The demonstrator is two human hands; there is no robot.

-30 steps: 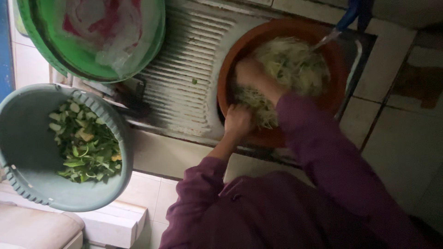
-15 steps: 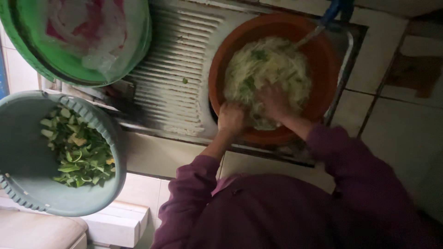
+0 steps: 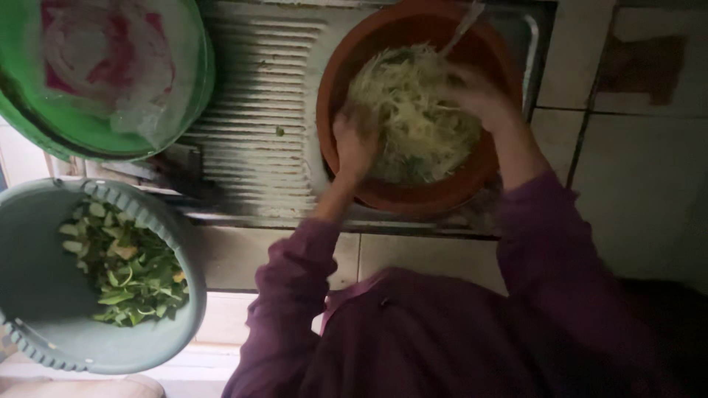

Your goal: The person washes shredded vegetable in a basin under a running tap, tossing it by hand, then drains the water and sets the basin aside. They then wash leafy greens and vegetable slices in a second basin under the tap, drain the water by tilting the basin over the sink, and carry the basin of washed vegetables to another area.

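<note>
Head view, 1 frame, logged as I watch the feed from afar.

Item 1: orange-brown basin [image 3: 369,184], round, seated in the steel sink [image 3: 535,44] at upper centre. It holds a heap of pale shredded vegetable [image 3: 413,118], with some darker green bits in the strands.

Item 2: left hand [image 3: 354,144], at the basin's left inner side, pressed into the shreds. Fingers curled loosely among the strands; motion blur keeps me from telling whether they grip a bunch.

Item 3: right hand [image 3: 476,92], at the upper right of the heap, touching it. Fingers bent over the shreds; how far they are spread I cannot tell, again from blur.

Item 4: both arms in purple sleeves [image 3: 295,287].

Item 5: ribbed steel drainboard [image 3: 258,110], just left of the basin.

Item 6: green tub [image 3: 181,125], upper left, holding a crumpled clear plastic bag [image 3: 110,66] with pink print.

Item 7: grey-green colander basket [image 3: 29,280], lower left, well apart from the basin, holding chopped leafy greens [image 3: 125,273].

Item 8: pale tiled counter [image 3: 634,177] to the right.
</note>
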